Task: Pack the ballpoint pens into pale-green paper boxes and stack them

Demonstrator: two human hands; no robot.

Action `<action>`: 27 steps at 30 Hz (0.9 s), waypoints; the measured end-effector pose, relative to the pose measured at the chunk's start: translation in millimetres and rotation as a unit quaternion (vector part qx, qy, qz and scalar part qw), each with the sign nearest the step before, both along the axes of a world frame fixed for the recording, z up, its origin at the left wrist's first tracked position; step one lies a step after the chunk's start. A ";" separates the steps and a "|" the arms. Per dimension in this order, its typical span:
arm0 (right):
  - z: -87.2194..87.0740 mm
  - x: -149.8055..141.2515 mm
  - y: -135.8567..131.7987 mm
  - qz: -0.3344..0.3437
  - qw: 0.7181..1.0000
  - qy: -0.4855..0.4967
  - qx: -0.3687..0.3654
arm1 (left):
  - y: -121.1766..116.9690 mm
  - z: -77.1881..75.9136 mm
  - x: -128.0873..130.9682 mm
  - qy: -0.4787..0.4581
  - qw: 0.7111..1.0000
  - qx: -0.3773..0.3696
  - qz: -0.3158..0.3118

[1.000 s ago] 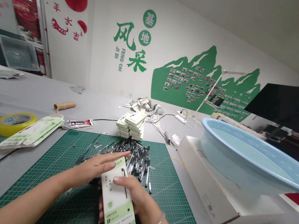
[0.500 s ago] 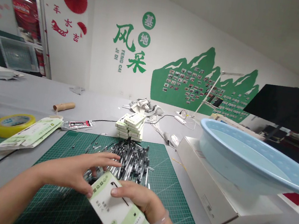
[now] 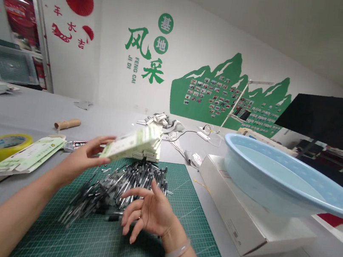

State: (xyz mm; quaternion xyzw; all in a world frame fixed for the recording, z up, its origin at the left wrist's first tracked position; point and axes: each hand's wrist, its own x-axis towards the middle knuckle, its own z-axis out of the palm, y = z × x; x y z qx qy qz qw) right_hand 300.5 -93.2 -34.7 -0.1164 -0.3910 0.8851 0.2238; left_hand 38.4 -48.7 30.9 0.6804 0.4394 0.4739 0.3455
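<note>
Pinched at one end by my left hand (image 3: 92, 151) is a slim white-and-green cardboard box (image 3: 129, 143), blurred by motion. It is lifted above the pens and partly covers a stack of similar boxes (image 3: 154, 154) behind it. My right hand (image 3: 151, 211) is held palm up with its fingers apart and curled a little, and nothing shows in it. Below and between my hands, a heap of black and clear pens (image 3: 118, 185) spreads over the green cutting mat (image 3: 187, 216).
At left lie a yellow tape roll (image 3: 6, 146), flat green-white cartons (image 3: 27, 155) and a brown wooden handle (image 3: 67, 124). On the right, a light blue basin (image 3: 257, 175) rests on a white box (image 3: 242, 216). Grey-white cloths (image 3: 167, 123) lie behind the stack.
The box has left my right hand and moved up and forward in my left hand, toward the stack. My right hand has opened. The view has shifted slightly.
</note>
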 end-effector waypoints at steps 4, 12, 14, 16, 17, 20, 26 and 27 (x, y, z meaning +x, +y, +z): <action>-2.6 -6.8 -4.0 -0.027 0.999 -0.015 0.012 | 62.3 -13.5 -0.7 -0.056 0.971 0.017 0.231; -7.1 -9.0 -5.1 -0.034 0.999 -0.029 0.031 | 146.3 -22.9 43.0 0.253 0.917 -0.018 0.309; -7.6 -8.8 -4.7 -0.030 0.999 -0.019 0.031 | 155.1 -24.5 53.5 0.270 0.916 -0.029 0.296; -8.0 -8.4 -4.7 -0.028 0.999 -0.011 0.032 | 160.6 -26.2 60.5 0.276 0.917 -0.034 0.287; -8.1 -8.1 -4.8 -0.029 0.999 -0.011 0.032 | 162.2 -26.8 62.8 0.277 0.918 -0.033 0.282; -8.0 -7.5 -5.5 -0.032 0.999 -0.014 0.033 | 163.8 -27.9 66.1 0.282 0.923 -0.030 0.261; -6.7 -8.4 -6.8 -0.031 0.999 -0.023 0.038 | 160.6 -28.4 69.2 0.292 0.926 -0.026 0.237; -6.4 -8.8 -7.1 -0.032 0.998 -0.024 0.039 | 159.8 -28.0 69.8 0.293 0.927 -0.024 0.233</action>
